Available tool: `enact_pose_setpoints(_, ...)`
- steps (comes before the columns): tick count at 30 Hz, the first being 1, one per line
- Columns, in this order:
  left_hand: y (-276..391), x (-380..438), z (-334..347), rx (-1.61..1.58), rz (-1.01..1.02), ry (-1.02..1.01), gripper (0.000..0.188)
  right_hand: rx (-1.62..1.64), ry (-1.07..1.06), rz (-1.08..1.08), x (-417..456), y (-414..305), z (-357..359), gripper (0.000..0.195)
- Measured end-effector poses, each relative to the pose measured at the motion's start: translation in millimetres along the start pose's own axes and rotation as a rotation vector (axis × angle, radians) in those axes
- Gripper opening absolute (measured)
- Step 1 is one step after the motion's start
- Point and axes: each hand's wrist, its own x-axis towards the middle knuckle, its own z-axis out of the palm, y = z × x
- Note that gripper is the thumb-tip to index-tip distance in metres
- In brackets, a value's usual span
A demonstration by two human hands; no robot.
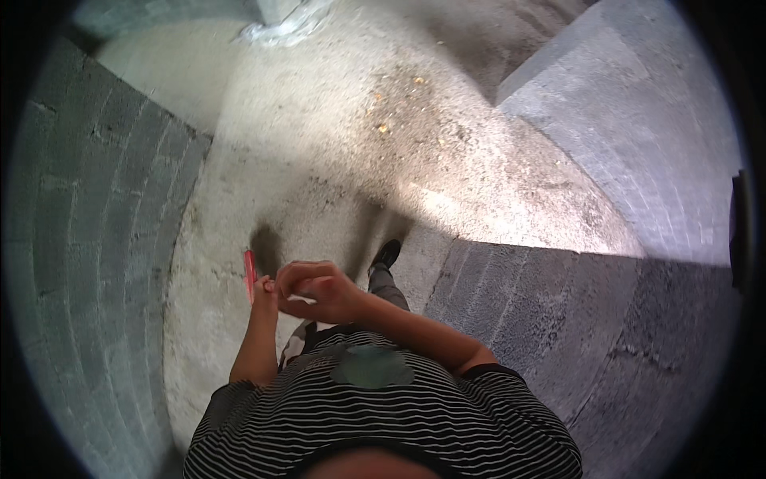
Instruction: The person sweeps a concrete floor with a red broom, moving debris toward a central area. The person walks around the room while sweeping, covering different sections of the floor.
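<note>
My left hand [263, 291] grips a slim red object [249, 269], which stands up past the fingers on the far left side. Its exact kind is too small and blurred to tell. Close beside it, my right hand [320, 292] is curled in front of my body, with thumb and fingers forming a loose ring. The fingertips of the right hand meet or nearly meet the left hand. Whether something thin is pinched there cannot be made out.
Grey block walls rise at left [114, 197] and at lower right [526, 305]; another pale wall [622, 114] stands at upper right. Rough concrete floor [287, 138] bears scattered debris [413, 102]. Crumpled, pale sheeting [287, 30] lies at the far end. My dark shoe [388, 252] is on the floor.
</note>
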Motion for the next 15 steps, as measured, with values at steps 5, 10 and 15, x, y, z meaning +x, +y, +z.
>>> enact_pose_setpoints(5,-29.8,45.0,-47.2,-0.203,-0.021,0.307,0.029,0.161,-0.151,0.211,4.0,-40.0,-89.6,0.017)
enact_pose_setpoints(10,-113.0,95.9,61.9,0.543,0.2,0.13,0.013,0.041,0.339,0.51,-34.2,-36.3,-185.9,0.012)
enact_pose_setpoints(15,-186.9,175.7,241.0,1.302,0.973,-0.565,0.01,-0.228,0.462,0.138,-11.9,-110.6,-245.9,0.025)
